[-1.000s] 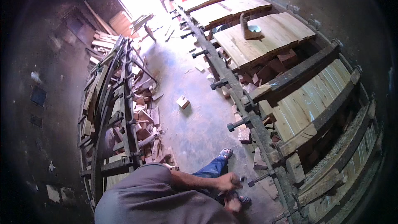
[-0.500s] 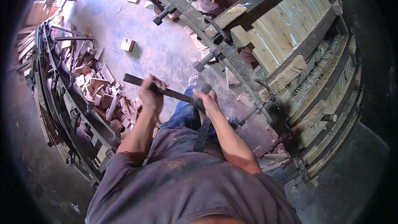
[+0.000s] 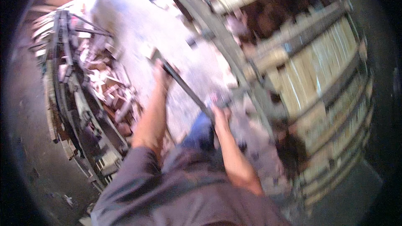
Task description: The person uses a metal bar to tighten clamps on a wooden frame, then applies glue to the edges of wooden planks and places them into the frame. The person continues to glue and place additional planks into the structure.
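A long dark metal bar (image 3: pixel 188 88) slants across in front of my body, its far end up to the left. Near that far end, my left hand (image 3: pixel 164 74) is closed around it. At the lower end my right hand (image 3: pixel 221 116) grips the bar, close to my blue trouser leg (image 3: pixel 199 132). Motion blur hides the fingers' detail and the exact shape of the bar's lower end.
At right stands a large rack with a metal beam (image 3: pixel 224 39) and clamped pale wood panels (image 3: pixel 324 69). Another metal clamp rack (image 3: pixel 67 83) stands at left, beside a heap of wood offcuts (image 3: pixel 109 87). A small wood block (image 3: pixel 151 52) lies beyond the bar.
The view has shifted and blurred. The bar has swung to a steeper slant, with my left hand farther forward; both hands still grip it. The racks appear at different angles.
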